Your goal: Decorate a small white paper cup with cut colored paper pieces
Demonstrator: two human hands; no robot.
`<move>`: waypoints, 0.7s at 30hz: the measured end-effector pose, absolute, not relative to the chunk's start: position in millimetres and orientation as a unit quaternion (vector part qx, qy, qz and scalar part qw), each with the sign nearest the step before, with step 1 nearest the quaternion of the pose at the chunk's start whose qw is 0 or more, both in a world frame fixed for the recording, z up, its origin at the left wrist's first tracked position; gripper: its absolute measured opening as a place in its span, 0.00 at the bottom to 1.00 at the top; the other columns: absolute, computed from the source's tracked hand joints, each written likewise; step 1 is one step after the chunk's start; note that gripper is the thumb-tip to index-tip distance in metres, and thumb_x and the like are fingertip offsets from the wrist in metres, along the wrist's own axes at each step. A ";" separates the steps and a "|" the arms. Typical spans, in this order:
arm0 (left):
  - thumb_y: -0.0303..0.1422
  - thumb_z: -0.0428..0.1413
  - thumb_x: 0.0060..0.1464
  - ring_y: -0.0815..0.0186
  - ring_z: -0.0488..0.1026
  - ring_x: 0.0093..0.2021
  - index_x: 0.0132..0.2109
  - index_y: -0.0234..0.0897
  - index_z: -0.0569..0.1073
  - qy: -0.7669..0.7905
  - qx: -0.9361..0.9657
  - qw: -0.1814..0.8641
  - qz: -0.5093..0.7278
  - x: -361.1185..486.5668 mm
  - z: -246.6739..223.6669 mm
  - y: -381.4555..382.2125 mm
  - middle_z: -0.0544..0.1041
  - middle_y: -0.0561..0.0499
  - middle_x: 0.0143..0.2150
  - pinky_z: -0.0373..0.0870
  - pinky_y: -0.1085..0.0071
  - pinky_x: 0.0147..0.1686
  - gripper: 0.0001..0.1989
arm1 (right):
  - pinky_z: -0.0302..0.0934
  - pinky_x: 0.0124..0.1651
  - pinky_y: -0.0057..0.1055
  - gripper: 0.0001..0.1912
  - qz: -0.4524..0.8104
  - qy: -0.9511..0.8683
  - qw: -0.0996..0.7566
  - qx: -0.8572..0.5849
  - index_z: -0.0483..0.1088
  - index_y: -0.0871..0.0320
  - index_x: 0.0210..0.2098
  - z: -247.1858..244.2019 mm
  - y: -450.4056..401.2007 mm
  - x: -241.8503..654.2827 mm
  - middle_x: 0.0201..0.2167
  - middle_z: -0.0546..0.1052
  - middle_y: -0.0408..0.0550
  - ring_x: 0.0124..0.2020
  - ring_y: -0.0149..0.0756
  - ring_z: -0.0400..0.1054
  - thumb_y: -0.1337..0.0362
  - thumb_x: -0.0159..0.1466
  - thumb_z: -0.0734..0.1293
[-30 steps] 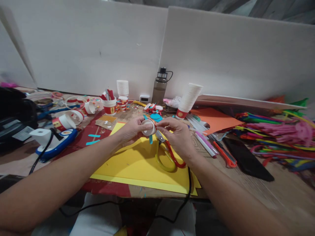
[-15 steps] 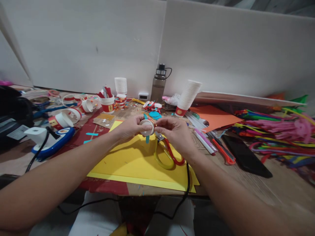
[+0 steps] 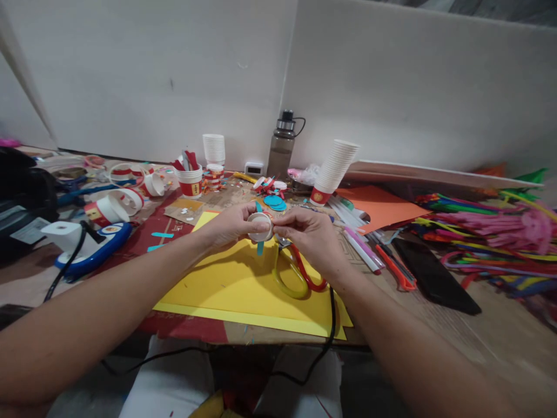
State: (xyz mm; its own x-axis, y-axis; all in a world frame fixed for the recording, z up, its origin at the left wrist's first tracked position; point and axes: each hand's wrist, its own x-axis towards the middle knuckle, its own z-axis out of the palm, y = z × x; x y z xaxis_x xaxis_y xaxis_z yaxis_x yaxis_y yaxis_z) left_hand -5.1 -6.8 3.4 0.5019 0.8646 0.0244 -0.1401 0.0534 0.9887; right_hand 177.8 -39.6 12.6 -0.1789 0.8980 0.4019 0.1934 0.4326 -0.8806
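Cup piece [image 3: 260,230], white, sits in our hands over the yellow sheet [image 3: 209,284]; with blue strips [image 3: 260,249] jutting above and below, we judge it part-made. Leftmost, two loose strips [image 3: 162,235] lie beyond the sheet's left edge, not yet attached. Our left hand [image 3: 230,225] clamps the piece between thumb and fingers; our right hand [image 3: 311,233] has fingertips together at its right rim, on what we cannot tell. Scissors [image 3: 300,264] just below narrow our room toward the surface's [image 3: 439,331] front edge

The small cup [image 3: 261,236] is white with turquoise strips [image 3: 260,249] — the scissors [image 3: 284,242] yellow- and red-handled — the paper [image 3: 226,290] plain yellow, the phone [image 3: 435,276] black.
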 end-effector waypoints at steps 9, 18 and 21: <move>0.39 0.70 0.36 0.69 0.71 0.30 0.37 0.32 0.73 0.324 0.583 0.653 0.357 -6.5 1.1 -5.3 0.75 0.50 0.31 0.64 0.75 0.27 0.23 | 0.62 0.31 0.29 0.08 0.471 -0.607 0.480 -0.424 0.77 0.60 0.25 15.4 -37.2 178.7 0.23 0.77 0.44 0.24 0.29 0.67 0.65 0.46 0.76; 0.39 0.69 0.38 0.69 0.71 0.30 0.39 0.33 0.75 0.316 0.591 0.649 0.361 -7.1 -3.0 -3.4 0.76 0.49 0.34 0.64 0.75 0.27 0.21 | 0.57 0.29 0.27 0.10 0.547 -0.554 0.482 -0.401 0.75 0.60 0.25 8.7 -33.5 179.7 0.22 0.75 0.41 0.23 0.26 0.64 0.64 0.45 0.76; 0.39 0.69 0.38 0.69 0.71 0.30 0.38 0.33 0.75 0.320 0.594 0.642 0.365 -6.3 -2.7 -3.8 0.76 0.50 0.33 0.64 0.75 0.28 0.21 | 0.56 0.28 0.27 0.12 0.552 -0.545 0.481 -0.409 0.73 0.60 0.25 9.4 -35.2 178.1 0.22 0.73 0.39 0.22 0.25 0.62 0.64 0.44 0.77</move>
